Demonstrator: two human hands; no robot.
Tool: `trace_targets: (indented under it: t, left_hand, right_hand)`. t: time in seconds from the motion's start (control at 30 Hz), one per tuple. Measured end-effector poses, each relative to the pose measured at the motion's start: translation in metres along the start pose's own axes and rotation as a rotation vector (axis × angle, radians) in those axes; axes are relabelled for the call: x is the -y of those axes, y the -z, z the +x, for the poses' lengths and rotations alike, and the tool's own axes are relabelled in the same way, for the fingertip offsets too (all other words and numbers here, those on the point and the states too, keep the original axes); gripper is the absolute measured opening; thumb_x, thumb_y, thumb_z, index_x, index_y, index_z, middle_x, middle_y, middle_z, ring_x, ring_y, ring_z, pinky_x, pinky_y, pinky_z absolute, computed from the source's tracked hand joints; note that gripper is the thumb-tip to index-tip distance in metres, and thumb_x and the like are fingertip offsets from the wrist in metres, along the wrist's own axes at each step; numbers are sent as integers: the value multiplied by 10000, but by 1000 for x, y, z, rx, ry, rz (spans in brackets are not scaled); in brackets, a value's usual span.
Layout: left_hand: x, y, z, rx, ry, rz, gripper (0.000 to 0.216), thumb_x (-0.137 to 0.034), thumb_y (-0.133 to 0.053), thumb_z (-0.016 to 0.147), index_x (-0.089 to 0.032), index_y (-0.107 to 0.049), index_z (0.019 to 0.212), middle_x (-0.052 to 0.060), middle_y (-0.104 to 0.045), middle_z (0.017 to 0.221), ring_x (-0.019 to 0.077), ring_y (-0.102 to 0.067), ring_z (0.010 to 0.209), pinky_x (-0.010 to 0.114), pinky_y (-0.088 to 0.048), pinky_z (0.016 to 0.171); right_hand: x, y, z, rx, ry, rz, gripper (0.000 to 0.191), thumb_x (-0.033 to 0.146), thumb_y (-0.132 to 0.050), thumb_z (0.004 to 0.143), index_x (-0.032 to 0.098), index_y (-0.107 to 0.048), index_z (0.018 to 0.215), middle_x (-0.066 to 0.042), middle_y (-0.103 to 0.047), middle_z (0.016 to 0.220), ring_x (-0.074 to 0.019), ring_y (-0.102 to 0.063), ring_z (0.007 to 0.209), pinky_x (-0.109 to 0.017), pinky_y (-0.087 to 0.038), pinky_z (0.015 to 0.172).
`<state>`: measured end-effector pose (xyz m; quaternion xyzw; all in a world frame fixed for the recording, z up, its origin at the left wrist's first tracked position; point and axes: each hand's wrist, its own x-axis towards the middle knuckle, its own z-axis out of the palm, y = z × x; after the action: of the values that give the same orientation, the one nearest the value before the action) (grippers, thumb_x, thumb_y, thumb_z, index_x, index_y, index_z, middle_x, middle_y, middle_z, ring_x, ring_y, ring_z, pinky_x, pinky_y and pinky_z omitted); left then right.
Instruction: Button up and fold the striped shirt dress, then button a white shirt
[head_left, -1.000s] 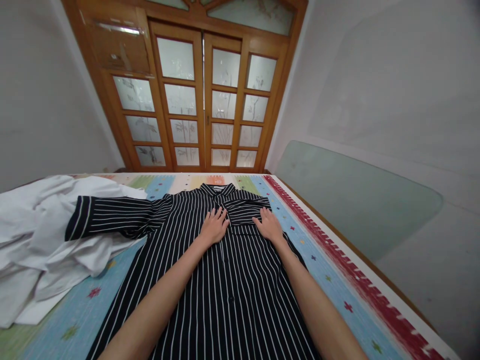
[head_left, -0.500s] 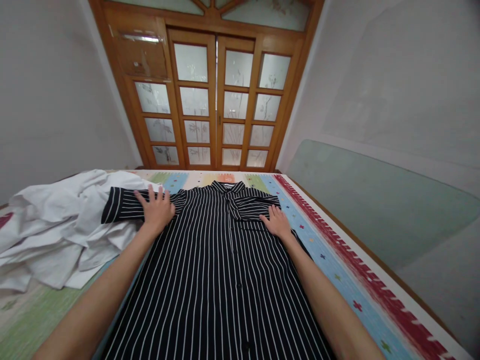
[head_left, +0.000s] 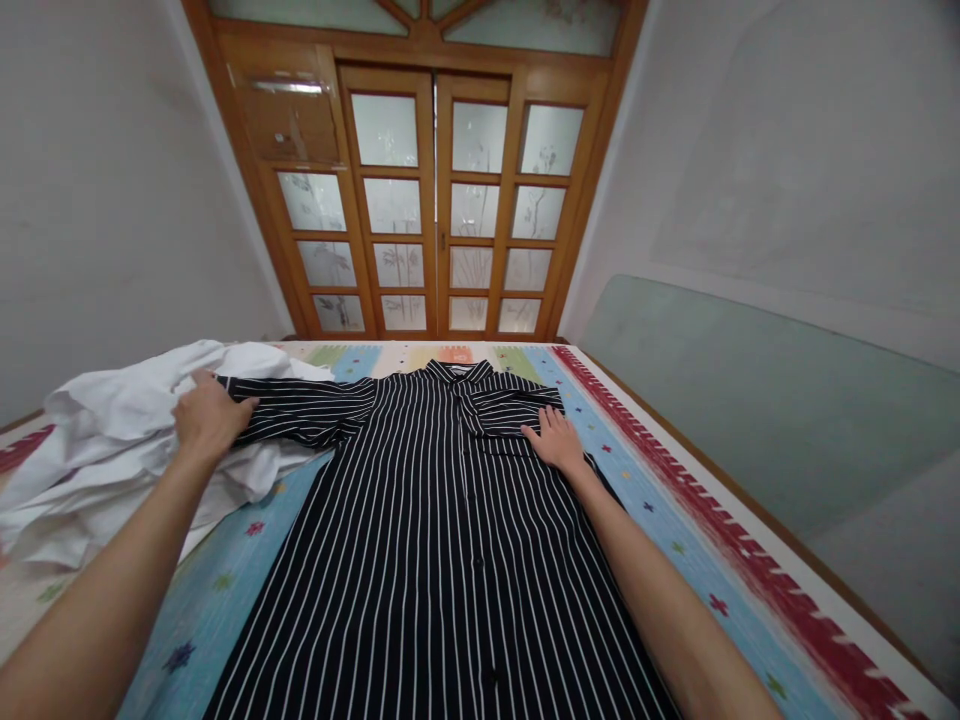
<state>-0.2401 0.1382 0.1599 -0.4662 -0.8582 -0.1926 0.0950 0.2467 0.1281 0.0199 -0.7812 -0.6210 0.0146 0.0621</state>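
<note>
A black button-up shirt with white stripes (head_left: 420, 520) lies front up, its collar pointing to the far end. My left hand (head_left: 210, 412) is at the cuff end of the sleeve stretched out to the left, with the thumb over the fabric and the fingers curled around the cuff; it covers most of the cuff. On the other side, the right sleeve (head_left: 510, 408) is folded inward across the chest. My right hand (head_left: 556, 440) rests on that folded sleeve and the shirt's side, fingers spread and flat.
A crumpled white cloth (head_left: 150, 400) lies on the left, partly under the striped sleeve. Beneath everything is a colourful patterned sheet (head_left: 697, 560). A pale green panel (head_left: 757, 390) leans along the right wall. Wooden glass-paned doors (head_left: 435, 200) stand beyond the far edge.
My left hand has slid outward along the left sleeve, from near the shoulder to the cuff. The sleeve is now straighter. My right hand has stayed in place.
</note>
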Motion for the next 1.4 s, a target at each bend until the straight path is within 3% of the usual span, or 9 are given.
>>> trace_targets:
  t: [0.23, 0.4, 0.5, 0.6, 0.77, 0.93, 1.03, 1.2, 1.4]
  left_hand:
    - [-61, 32, -7, -57, -272, -86, 526, -297, -628, 805, -90, -469, 1261, 181, -662, 1131, 305, -624, 1026, 412, -484, 876]
    - [-135, 17, -33, -58, -570, -302, 520, -52, -599, 739, -83, -493, 1247, 166, -626, 1193, 279, -590, 1109, 386, -442, 964]
    - [-172, -11, -54, 205, -728, -483, 562, -47, -656, 701, -124, -510, 1239, 125, -649, 1155, 245, -628, 1047, 324, -471, 926]
    - [-191, -44, -72, 411, -800, -635, 521, -247, -675, 788, -157, -491, 1267, 99, -682, 1100, 229, -663, 968, 334, -485, 908]
    - [-179, -97, -94, 501, -836, -481, 438, -394, -558, 882, -147, -553, 1243, 153, -669, 1192, 274, -627, 1111, 355, -451, 965]
    - [-144, -131, -112, 490, -934, -175, 705, -618, -355, 911, -193, -359, 1474, 110, -329, 1550, 327, -234, 1446, 537, -178, 1150]
    - [-132, -137, -115, 458, -980, -103, 772, -685, -205, 910, -221, -244, 1526, 74, -235, 1584, 324, -137, 1471, 602, -88, 1147]
    - [-127, -138, -111, 445, -992, -103, 822, -721, -205, 890, -206, -234, 1530, 66, -243, 1582, 310, -160, 1469, 554, -118, 1164]
    - [-106, -139, -95, 251, -656, 0, 733, -568, -220, 947, -98, -300, 1504, 149, -248, 1573, 393, -210, 1439, 596, -195, 1125]
  right_hand:
    - [0, -2, 1, -8, 6, 7, 734, 542, -241, 964, 56, -254, 1515, -158, -181, 1590, -279, -171, 1465, -417, -111, 1166]
    - [0, 0, 0, -6, -1, 11, 730, 539, -250, 967, 55, -258, 1513, -154, -183, 1591, -277, -173, 1464, -409, -116, 1166]
    - [0, 2, -1, 0, -8, 23, 729, 539, -236, 967, 58, -254, 1515, -149, -175, 1594, -273, -166, 1466, -409, -111, 1167]
    - [1, 3, -2, 2, -2, 33, 735, 538, -242, 964, 53, -249, 1515, -154, -170, 1594, -274, -163, 1467, -412, -107, 1168]
    - [0, 1, -1, -8, 0, 30, 733, 534, -237, 964, 53, -242, 1518, -151, -176, 1593, -275, -150, 1470, -416, -101, 1168]
    - [-1, 0, 2, 15, -10, 22, 754, 557, -222, 957, 60, -225, 1524, -137, -154, 1600, -269, -138, 1473, -404, -96, 1171]
    - [-1, -1, 2, 15, -15, 20, 759, 558, -220, 955, 57, -221, 1525, -135, -150, 1601, -275, -135, 1474, -403, -95, 1172]
    - [1, 0, 0, 13, -10, 16, 759, 554, -200, 959, 44, -230, 1520, -144, -163, 1597, -280, -147, 1472, -407, -99, 1174]
    - [0, -1, 2, 0, 1, 7, 753, 548, -243, 958, 37, -253, 1512, -155, -191, 1588, -289, -173, 1465, -415, -134, 1169]
